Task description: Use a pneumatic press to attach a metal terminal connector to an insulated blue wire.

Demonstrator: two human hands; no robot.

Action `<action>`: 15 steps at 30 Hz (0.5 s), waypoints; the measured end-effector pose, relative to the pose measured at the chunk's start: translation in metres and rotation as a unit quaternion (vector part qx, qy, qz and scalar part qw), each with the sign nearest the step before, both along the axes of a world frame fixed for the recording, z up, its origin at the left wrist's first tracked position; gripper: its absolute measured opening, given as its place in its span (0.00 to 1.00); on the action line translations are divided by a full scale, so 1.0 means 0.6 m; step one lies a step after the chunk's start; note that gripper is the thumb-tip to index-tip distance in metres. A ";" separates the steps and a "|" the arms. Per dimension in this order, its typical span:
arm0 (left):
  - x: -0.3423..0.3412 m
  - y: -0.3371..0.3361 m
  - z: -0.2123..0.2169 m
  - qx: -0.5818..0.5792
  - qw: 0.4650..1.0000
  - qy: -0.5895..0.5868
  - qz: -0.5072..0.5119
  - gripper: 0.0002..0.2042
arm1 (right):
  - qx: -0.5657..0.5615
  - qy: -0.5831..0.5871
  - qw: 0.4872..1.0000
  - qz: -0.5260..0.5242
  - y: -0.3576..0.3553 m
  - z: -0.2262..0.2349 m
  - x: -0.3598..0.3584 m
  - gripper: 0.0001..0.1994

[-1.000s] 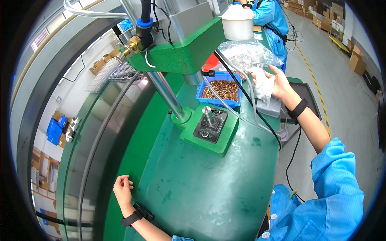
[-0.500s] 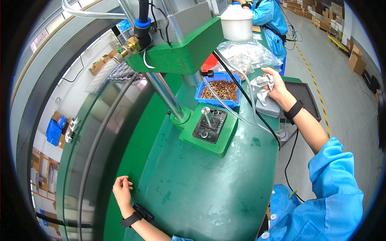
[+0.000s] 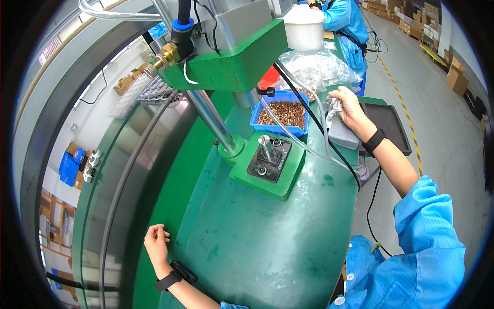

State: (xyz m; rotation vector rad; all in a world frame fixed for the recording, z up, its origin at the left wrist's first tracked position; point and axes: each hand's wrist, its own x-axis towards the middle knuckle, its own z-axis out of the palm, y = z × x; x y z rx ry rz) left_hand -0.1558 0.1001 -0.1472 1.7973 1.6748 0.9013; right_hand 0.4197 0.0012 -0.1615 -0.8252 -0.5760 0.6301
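Observation:
My right hand (image 3: pixel 350 109) is closed around a crumpled whitish-grey cloth (image 3: pixel 333 108), with part of it bunched out beside the fingers. It is above a grey box-like object (image 3: pixel 342 135) at the bench's right edge. My left hand (image 3: pixel 157 243) lies at the left side of the green bench, its fingers loosely bent and a little apart, nothing visible in them. Between the hands stands a green press base (image 3: pixel 288 180) with a black plate (image 3: pixel 278 167) and an upright metal pin (image 3: pixel 265 147). The green press head (image 3: pixel 236 64) overhangs it.
Behind the press base sits a blue bin (image 3: pixel 254 123) of small brass-coloured parts. Farther back are a clear plastic bag (image 3: pixel 314 69) and a white tub (image 3: pixel 303 33). Cables (image 3: pixel 329 139) cross between the press and my right hand. A co-worker in a blue sleeve (image 3: pixel 342 18) is beyond.
My right hand has shifted slightly left and its fingers have drawn in, bunching the cloth that hung down before. My left hand has stayed in place.

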 end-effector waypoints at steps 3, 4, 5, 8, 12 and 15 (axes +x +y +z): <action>-0.009 0.003 -0.003 -0.001 1.000 0.000 -0.003 0.07 | -0.046 0.041 0.998 -0.032 -0.003 0.028 -0.029 0.10; -0.014 0.007 -0.008 0.001 1.000 0.004 -0.009 0.07 | -0.047 0.041 0.998 -0.032 -0.004 0.034 -0.037 0.10; -0.018 0.008 -0.011 0.003 1.000 0.008 -0.015 0.07 | 0.000 0.074 0.997 -0.008 -0.004 0.039 -0.045 0.11; -0.019 0.009 -0.012 0.005 1.000 0.011 -0.013 0.07 | 0.040 0.124 0.991 0.017 -0.006 0.054 -0.058 0.13; -0.005 0.006 -0.003 -0.003 1.000 0.002 -0.004 0.07 | 0.057 0.145 0.987 0.032 -0.007 0.016 -0.007 0.10; -0.005 0.004 -0.001 -0.009 1.000 0.003 -0.003 0.07 | 0.059 0.159 0.984 0.059 -0.009 0.019 -0.012 0.07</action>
